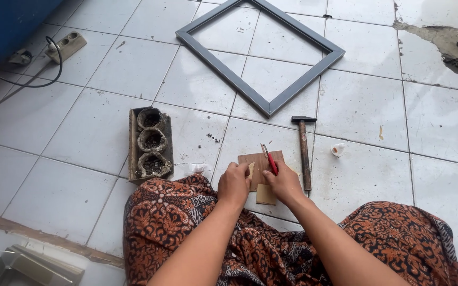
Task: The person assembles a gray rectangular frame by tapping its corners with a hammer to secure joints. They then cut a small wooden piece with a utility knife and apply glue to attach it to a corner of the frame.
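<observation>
I sit on a white tiled floor with patterned cloth over my knees. My left hand [234, 184] presses down on a small brown wooden board [261, 161] lying on the tiles, fingers curled on its left edge. My right hand [283, 183] grips a red-handled cutter [270, 160], its tip pointing away from me over the board. A small pale wood piece [265, 195] lies under my hands at the board's near edge.
A hammer [305, 151] lies just right of the board. A grey square frame [260, 53] rests farther out. A wooden tray with three dirty cups [150, 143] sits left. A white tape roll [338, 150], a power strip [67, 46] and cracked tile [441, 42] are around.
</observation>
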